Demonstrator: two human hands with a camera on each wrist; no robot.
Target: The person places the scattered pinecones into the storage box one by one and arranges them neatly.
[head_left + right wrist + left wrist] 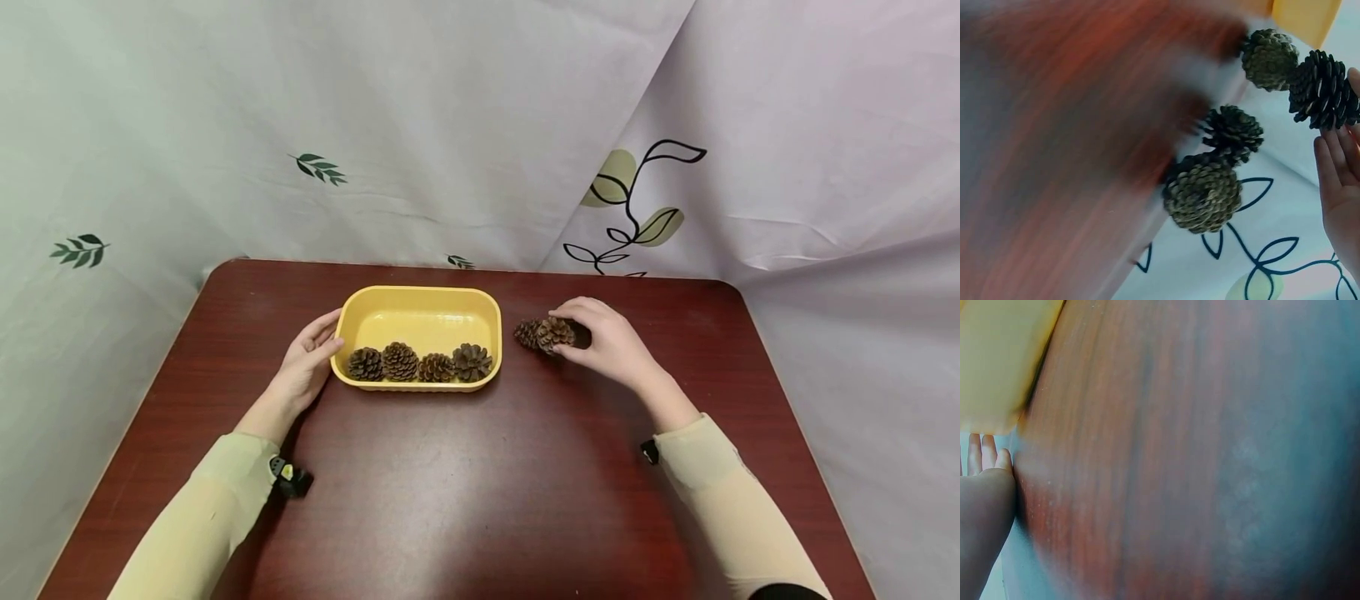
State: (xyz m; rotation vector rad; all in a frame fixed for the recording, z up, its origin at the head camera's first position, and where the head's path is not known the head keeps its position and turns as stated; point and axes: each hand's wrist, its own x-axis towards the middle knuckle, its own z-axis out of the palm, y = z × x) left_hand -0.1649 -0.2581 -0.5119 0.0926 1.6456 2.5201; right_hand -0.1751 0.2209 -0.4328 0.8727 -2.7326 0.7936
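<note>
A yellow plastic tub (420,293) stands on the table with several pine cones (400,362) in a row along its near wall. My left hand (303,367) holds the tub's left end, thumb at the rim and fingers against the outer wall; the left wrist view shows the fingers beside the yellow wall (997,369). To the right of the tub, my right hand (600,337) grips a brown pine cone (556,333) between thumb and fingers. Just left of it is another pine cone (527,334). The right wrist view shows the gripped pine cone (1322,90) near that neighbour (1269,59).
Two more pine cones, a small one (1233,132) and a rounder one (1202,194), appear in the right wrist view; the head view does not show them clearly. The dark red table (450,483) ends at white cloth (450,125) printed with leaves.
</note>
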